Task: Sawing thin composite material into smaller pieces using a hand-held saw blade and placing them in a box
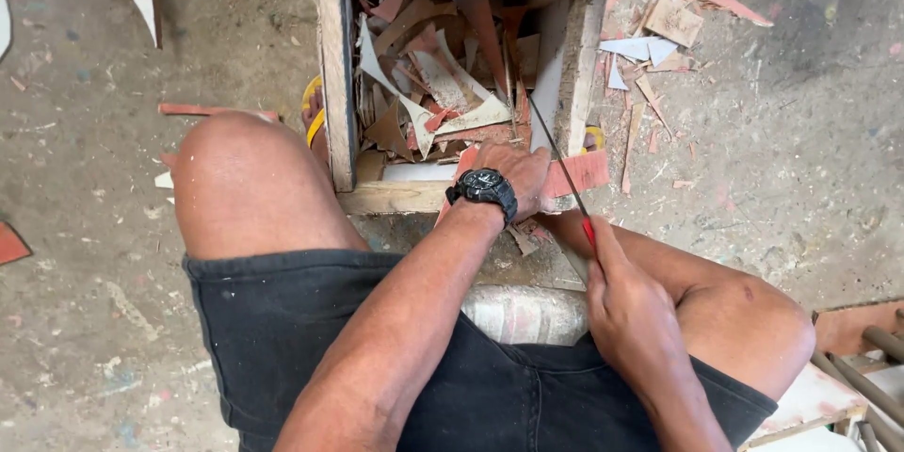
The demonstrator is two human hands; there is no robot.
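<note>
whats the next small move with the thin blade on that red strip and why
Probably draw the thin blade with the red handle back along the flat red strip: the right hand grips it, its tip lies past the strip, and the left hand pins the strip on the wooden box's rim.

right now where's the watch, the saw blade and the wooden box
watch (483, 188), head view, on its black dial
saw blade (556, 153), head view, mid blade
wooden box (336, 75), head view, left wall
</note>
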